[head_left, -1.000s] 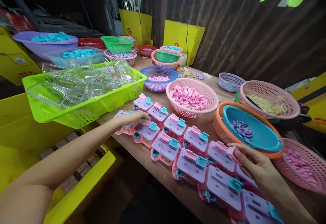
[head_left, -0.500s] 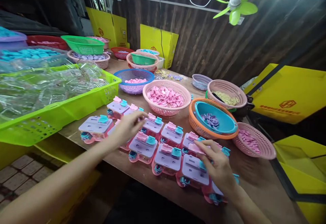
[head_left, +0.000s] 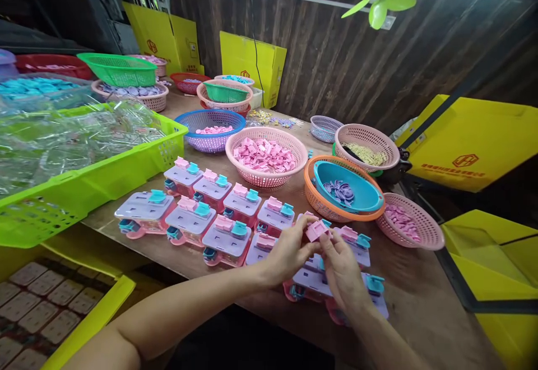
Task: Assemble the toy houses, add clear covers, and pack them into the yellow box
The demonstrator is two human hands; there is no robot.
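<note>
Both hands meet over the toy blocks near the table's front edge. My left hand [head_left: 288,249] and my right hand [head_left: 341,269] pinch one small pink plastic piece [head_left: 318,229] between their fingertips. Under and around them lie rows of pink toy units with lilac tops and teal clips [head_left: 229,235]. One unit without a pink piece [head_left: 145,211] lies at the left end of the rows.
A pink basket of pink pieces [head_left: 265,157] stands behind the rows. An orange basket holding a teal bowl [head_left: 342,190] and another pink basket [head_left: 409,221] sit at right. A lime crate of clear plastic [head_left: 84,174] fills the left. Yellow boxes [head_left: 474,146] stand at the right.
My left hand left the units at the left and came right to join my right hand. Both now hold the pink piece, lifted above the units. The view has shifted right.
</note>
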